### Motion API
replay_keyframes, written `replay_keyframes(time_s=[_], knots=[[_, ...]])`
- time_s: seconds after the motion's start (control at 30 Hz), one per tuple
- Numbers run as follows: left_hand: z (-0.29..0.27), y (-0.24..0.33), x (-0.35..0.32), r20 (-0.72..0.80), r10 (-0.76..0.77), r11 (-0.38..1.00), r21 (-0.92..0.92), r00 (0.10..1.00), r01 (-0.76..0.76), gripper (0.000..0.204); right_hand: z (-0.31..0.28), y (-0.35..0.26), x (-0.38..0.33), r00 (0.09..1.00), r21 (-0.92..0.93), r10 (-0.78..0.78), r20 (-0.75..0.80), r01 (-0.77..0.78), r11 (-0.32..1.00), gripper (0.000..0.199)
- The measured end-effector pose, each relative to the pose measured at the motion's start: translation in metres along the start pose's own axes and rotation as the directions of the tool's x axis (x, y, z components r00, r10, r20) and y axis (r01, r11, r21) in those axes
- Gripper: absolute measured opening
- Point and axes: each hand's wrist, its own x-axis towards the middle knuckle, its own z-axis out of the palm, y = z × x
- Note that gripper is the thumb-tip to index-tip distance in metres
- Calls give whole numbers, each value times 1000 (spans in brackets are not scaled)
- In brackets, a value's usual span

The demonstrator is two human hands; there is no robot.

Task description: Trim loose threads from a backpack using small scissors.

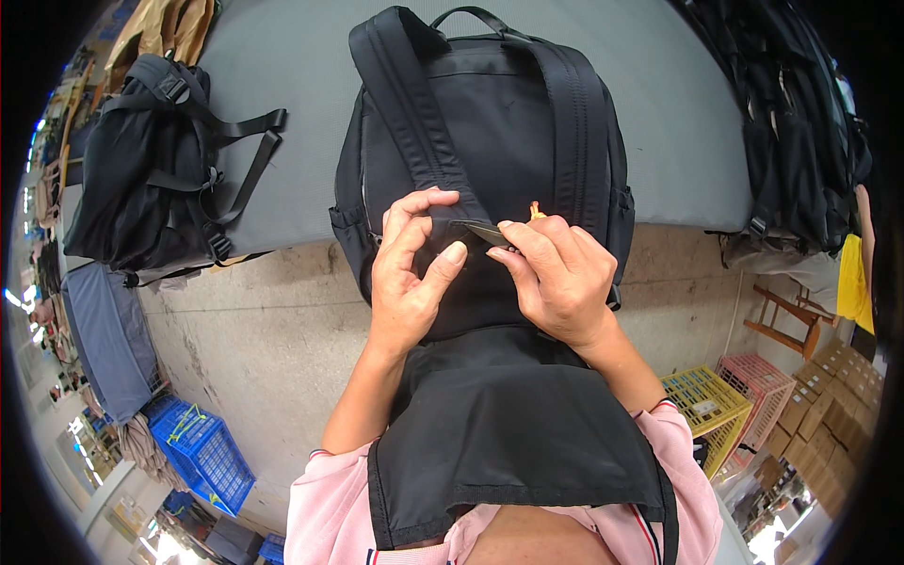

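A black backpack (pixel 499 132) stands upright in front of me, its two padded shoulder straps facing me. My left hand (pixel 405 273) is at the lower end of the left shoulder strap (pixel 414 113); its index finger touches the strap's edge, and its thumb stands apart from the fingers. My right hand (pixel 560 268) pinches the dark, flat strap end (pixel 482 229) between thumb and index finger. Above the knuckles of that hand sticks up a small yellow piece with a red tip (pixel 536 210); its lower part is hidden.
The backpack is at the edge of a grey-covered table (pixel 282 66). Another black backpack (pixel 141 160) lies at left, and several black bags (pixel 791 132) hang over the right side. Below are a blue crate (pixel 202 452), a yellow crate (pixel 706 400), a pink crate (pixel 758 386) and cardboard boxes (pixel 829 414).
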Motion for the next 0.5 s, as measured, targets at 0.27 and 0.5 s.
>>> replay_keyframes(time_s=[0.27, 0.5], knots=[[-10, 3, -9, -298, -42, 999, -16, 954, 39, 19, 1, 4, -11, 887, 588, 402, 228, -455, 669, 29], [-15, -6, -28, 483, -397, 147, -806, 781, 573, 27, 25, -7, 9, 729, 614, 475, 492, -678, 405, 26]])
